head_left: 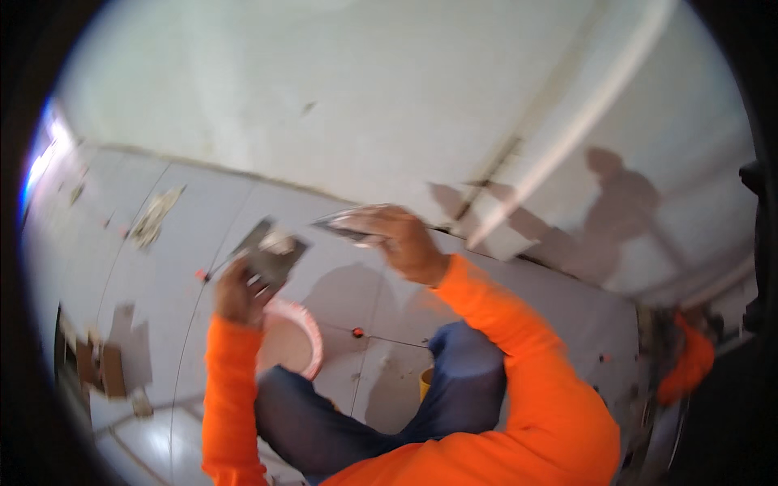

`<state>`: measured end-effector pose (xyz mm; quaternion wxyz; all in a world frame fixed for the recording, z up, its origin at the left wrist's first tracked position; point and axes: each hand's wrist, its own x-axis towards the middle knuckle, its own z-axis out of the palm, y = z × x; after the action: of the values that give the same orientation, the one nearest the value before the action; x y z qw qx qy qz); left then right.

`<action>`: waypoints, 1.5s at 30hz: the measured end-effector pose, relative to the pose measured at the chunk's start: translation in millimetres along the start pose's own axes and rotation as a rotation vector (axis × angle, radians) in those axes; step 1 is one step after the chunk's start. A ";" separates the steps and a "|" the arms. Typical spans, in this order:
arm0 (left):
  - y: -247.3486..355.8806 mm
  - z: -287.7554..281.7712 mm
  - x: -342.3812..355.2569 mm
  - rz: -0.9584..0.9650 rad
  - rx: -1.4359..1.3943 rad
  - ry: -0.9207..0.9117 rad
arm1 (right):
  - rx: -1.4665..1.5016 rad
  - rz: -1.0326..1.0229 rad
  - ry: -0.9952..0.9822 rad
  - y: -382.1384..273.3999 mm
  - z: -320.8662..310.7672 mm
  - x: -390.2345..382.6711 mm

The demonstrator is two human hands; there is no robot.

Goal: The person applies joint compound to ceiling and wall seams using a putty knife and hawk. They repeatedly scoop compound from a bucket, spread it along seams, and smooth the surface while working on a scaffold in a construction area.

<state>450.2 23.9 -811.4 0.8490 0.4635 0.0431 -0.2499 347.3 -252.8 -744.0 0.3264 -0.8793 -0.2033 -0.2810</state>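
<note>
A flat, grey, rectangular metal plate (pixel 267 256) with a lump of pale paste (pixel 278 240) on it is held over the floor, in front of the person, tilted. The left hand (pixel 237 293) has its fingers closed around the near side of this plate. To the right, and apart from the plate, is a thin grey metal blade (pixel 339 226), which points to the left. The right hand (pixel 407 243) holds it, with the fingers bent around its rear part; pale smears are on these fingers. The 2 tools do not touch.

Below the plate, near the left knee, stands a round bucket with pink rim (pixel 314 336), partly hidden by the leg. Between the knees, a small part of a yellow object (pixel 425 381) is visible. The floor (pixel 235 198) has large grey tiles, with a small round orange piece (pixel 357 332) at a joint. Farther left lie a crumpled cream-coloured bundle (pixel 154 219) and an open brown cardboard box (pixel 105 368). Behind is a pale wall (pixel 308 81).
</note>
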 end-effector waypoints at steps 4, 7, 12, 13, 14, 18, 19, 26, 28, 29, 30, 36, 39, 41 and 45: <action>-8.2 22.4 6.1 -0.079 -0.023 -0.133 | -0.275 -0.127 -0.131 -9.8 -8.0 3.8; -10.2 31.9 9.4 -0.143 -0.024 -0.113 | -0.328 -0.132 -0.158 -16.4 -6.0 6.5; -13.0 35.5 13.7 -0.167 -0.005 -0.105 | -0.360 -0.122 -0.250 -9.3 -0.6 6.4; -15.6 34.3 14.3 -0.136 0.020 -0.116 | -0.361 -0.116 -0.287 -5.9 0.8 6.7; -19.2 32.7 16.2 -0.124 0.041 -0.113 | -0.369 -0.138 -0.332 -1.9 2.6 7.2; -37.3 19.6 26.8 -0.138 0.118 -0.115 | -0.246 0.007 -0.522 7.4 9.5 3.9; -40.4 15.0 32.0 -0.137 0.123 -0.043 | -0.184 0.067 -0.581 8.1 10.9 1.0; -52.2 -32.0 70.2 -0.050 -0.011 0.031 | 0.201 0.678 -0.640 26.5 -4.3 -21.3; -56.4 -47.6 79.5 -0.095 -0.070 0.062 | 0.587 0.887 -0.455 27.0 -10.2 -23.9; -62.7 -56.3 86.3 -0.139 -0.156 0.119 | 0.809 0.985 -0.344 26.6 -11.1 -26.5; -63.8 -66.2 92.2 -0.150 -0.155 0.091 | 1.063 1.027 -0.268 25.5 -11.2 -26.9; -83.2 -110.6 127.1 -0.244 -0.137 0.039 | 1.051 1.241 -0.023 59.0 -8.0 -58.8; -85.1 -118.4 132.7 -0.234 -0.086 0.092 | 1.075 1.275 -0.128 106.3 -3.8 -103.1; -81.1 -120.3 133.4 -0.197 -0.056 0.114 | 1.145 1.230 0.012 127.5 2.0 -164.8; -72.7 -130.3 129.8 -0.162 -0.038 0.140 | 1.260 1.201 0.531 159.3 35.7 -314.3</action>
<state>550.2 47.1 -980.5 0.8296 0.4587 0.1445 -0.2837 207.7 -395.1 -1036.7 0.8741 -0.4025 0.2550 -0.0941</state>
